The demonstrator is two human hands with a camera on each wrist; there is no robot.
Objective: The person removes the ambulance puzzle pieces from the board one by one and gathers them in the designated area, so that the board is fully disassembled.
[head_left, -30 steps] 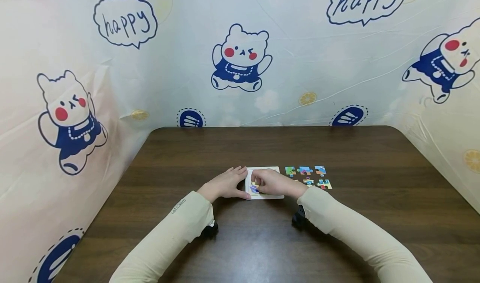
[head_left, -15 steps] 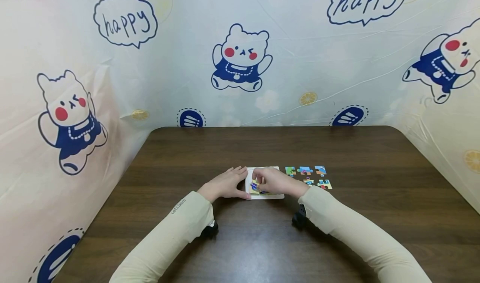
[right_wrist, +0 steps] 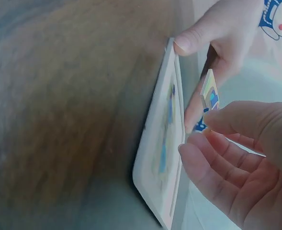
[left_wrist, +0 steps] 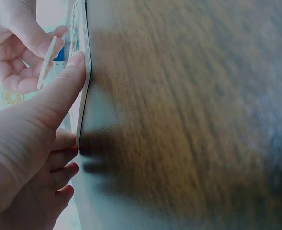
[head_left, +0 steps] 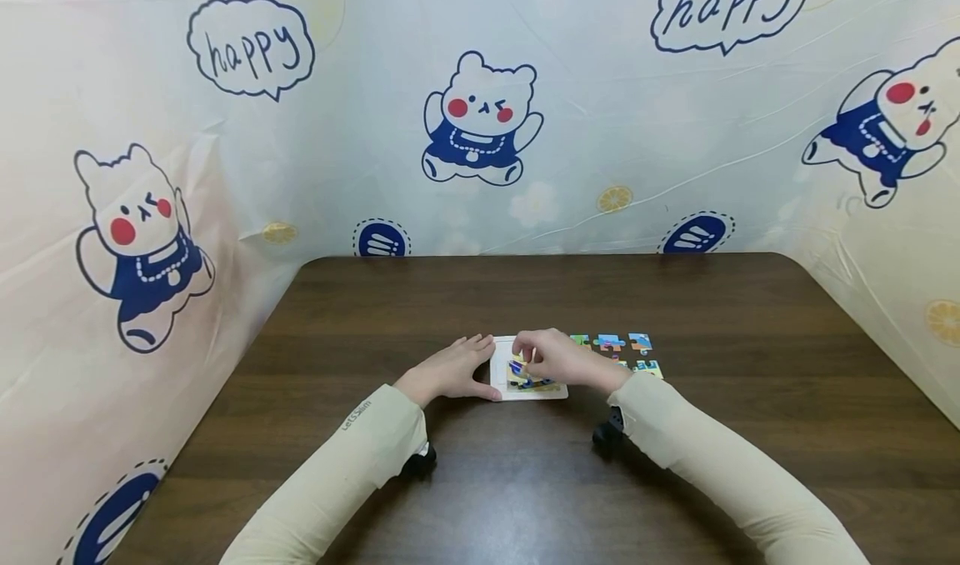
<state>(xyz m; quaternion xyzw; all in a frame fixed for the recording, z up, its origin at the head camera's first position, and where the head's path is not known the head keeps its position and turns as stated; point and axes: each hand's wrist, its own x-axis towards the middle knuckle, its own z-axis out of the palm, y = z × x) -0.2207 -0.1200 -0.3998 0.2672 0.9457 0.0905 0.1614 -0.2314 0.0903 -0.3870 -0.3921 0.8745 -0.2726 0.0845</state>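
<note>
Puzzle piece is pinched above the white tray.

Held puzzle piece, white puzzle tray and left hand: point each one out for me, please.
Held puzzle piece (right_wrist: 211, 97): right wrist view, on its upper coloured part.
White puzzle tray (head_left: 500, 372): head view, on its bare left border.
Left hand (head_left: 453, 371): head view, on the back of the hand.
</note>
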